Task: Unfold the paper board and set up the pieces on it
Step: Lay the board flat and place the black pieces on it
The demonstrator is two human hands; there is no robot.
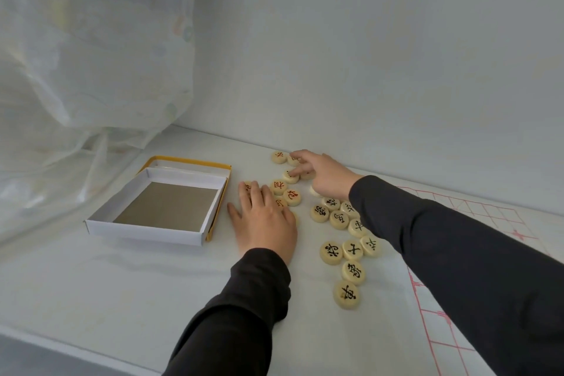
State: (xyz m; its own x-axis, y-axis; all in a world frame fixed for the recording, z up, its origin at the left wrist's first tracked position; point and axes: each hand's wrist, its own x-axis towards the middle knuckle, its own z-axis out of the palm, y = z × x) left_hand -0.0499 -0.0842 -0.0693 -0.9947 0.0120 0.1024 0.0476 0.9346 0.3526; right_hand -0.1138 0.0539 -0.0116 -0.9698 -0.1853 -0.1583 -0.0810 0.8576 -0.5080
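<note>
Several round cream game pieces with red or black characters lie scattered on the white table, among them a red-marked piece and a black-marked piece. My left hand lies flat, fingers straight, over a few red-marked pieces. My right hand reaches to the far pieces, its fingertips touching a piece near the wall. The paper board, white with red grid lines, lies unfolded at the right, partly hidden under my right sleeve.
An open white box tray sits in a yellow lid left of the pieces. A sheer curtain hangs at the left. A pale wall stands close behind the pieces. The table's front edge runs along the lower left.
</note>
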